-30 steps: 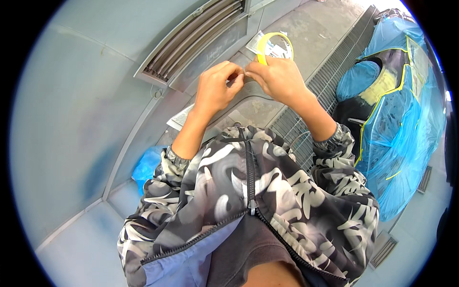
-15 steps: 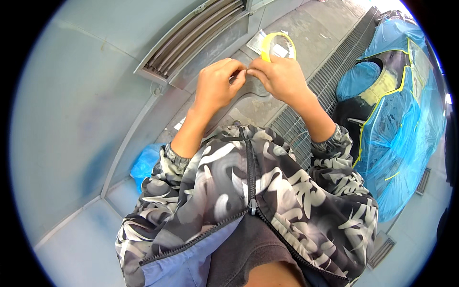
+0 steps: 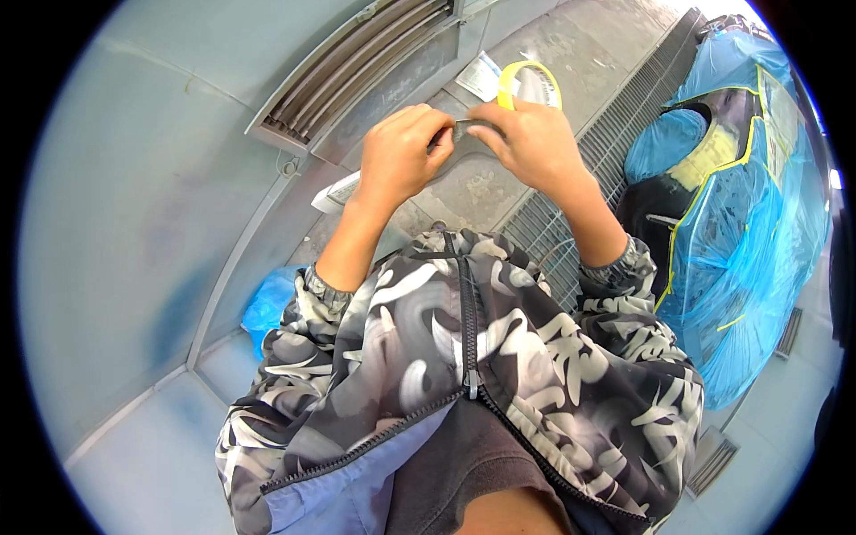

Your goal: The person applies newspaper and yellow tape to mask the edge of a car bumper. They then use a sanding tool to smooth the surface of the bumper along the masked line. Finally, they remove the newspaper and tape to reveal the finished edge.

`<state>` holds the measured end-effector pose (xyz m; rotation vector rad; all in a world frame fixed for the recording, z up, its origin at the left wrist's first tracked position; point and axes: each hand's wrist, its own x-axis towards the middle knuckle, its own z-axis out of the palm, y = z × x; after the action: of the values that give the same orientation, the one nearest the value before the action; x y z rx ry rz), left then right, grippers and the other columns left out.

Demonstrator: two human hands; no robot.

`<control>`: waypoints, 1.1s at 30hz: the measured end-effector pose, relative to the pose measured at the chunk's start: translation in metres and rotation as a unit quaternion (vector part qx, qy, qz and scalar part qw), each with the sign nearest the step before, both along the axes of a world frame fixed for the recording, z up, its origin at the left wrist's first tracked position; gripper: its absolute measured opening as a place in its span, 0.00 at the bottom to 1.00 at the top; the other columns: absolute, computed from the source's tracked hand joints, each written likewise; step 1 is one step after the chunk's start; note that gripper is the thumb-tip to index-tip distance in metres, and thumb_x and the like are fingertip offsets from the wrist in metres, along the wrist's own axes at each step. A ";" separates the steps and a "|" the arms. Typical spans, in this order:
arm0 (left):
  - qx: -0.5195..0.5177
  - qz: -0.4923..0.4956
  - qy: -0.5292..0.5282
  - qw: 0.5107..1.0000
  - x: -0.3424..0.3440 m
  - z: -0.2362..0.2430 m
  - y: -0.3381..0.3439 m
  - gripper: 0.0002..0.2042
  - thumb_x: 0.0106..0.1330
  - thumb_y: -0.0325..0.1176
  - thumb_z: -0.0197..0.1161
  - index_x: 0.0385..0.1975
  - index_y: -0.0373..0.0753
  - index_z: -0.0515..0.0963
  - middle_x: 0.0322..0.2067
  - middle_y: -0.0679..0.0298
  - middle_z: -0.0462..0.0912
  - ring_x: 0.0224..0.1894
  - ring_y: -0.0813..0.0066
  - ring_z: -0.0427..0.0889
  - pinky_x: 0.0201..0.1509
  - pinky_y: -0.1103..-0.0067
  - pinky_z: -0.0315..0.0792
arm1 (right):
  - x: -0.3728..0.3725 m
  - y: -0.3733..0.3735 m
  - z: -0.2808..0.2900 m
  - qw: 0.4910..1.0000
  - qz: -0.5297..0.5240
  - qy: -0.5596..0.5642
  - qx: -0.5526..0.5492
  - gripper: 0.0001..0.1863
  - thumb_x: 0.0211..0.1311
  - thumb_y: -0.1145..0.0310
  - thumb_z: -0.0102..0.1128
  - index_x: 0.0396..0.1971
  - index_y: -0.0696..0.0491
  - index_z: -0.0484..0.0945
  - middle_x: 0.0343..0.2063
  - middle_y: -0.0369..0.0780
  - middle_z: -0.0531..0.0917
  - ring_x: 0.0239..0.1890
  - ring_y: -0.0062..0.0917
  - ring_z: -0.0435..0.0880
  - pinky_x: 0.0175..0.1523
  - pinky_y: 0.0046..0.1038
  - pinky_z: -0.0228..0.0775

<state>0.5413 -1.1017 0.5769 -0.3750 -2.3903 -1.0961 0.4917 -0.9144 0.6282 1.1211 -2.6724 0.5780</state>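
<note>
My left hand [image 3: 406, 152] is closed, thumb and fingertips pinched together on something small that I cannot make out. Facing it, my right hand [image 3: 539, 147] has its thumb and forefinger slightly apart. A roll of yellow masking tape [image 3: 510, 85] stands up behind the right hand's knuckles; its lower part is hidden by the hand, whose other fingers curl towards it. Across the narrow gap between my hands shows a thin dark strip [image 3: 464, 121]. Behind my left wrist, a pale flat piece [image 3: 334, 194] sticks out, its far end hidden.
To the right stands a car body wrapped in blue plastic film [image 3: 731, 259] edged with yellow tape. A floor grating [image 3: 615, 147] runs alongside it. A louvred vent [image 3: 357, 71] is set in the left wall. Blue plastic [image 3: 267, 303] lies low left; papers [image 3: 480, 77] lie ahead.
My fingertips, touching before, have parted a little, with the right hand's thumb and forefinger opening. The tape roll has shifted slightly right. More of the pale piece shows behind my left wrist.
</note>
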 end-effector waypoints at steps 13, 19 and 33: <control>-0.004 -0.021 -0.093 0.995 0.003 -0.002 -0.012 0.04 0.57 0.29 0.65 0.31 0.39 0.81 0.28 0.61 0.82 0.29 0.61 0.82 0.33 0.73 0.75 | -0.008 0.007 -0.004 1.000 0.018 0.005 0.000 0.09 0.59 0.58 0.62 0.29 0.46 0.84 0.17 0.41 0.80 0.22 0.35 0.80 0.27 0.34 0.70; 0.023 -0.018 -0.122 0.992 0.004 0.003 -0.023 0.05 0.59 0.30 0.64 0.33 0.38 0.82 0.29 0.62 0.83 0.28 0.66 0.82 0.34 0.75 0.75 | -0.012 0.011 0.003 1.000 -0.005 0.000 -0.007 0.09 0.58 0.60 0.63 0.30 0.48 0.84 0.19 0.41 0.81 0.24 0.36 0.81 0.30 0.34 0.71; -0.028 -0.068 -0.120 0.990 -0.003 0.010 -0.031 0.07 0.60 0.32 0.66 0.33 0.35 0.81 0.28 0.58 0.83 0.28 0.68 0.82 0.32 0.77 0.73 | -0.025 0.018 0.003 0.997 -0.016 -0.057 -0.050 0.11 0.59 0.58 0.61 0.30 0.49 0.85 0.20 0.41 0.82 0.25 0.36 0.82 0.32 0.33 0.72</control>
<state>0.5380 -1.1328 0.5873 -0.4545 -2.6440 -1.1948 0.4666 -0.8966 0.6315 1.0453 -2.7163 0.7840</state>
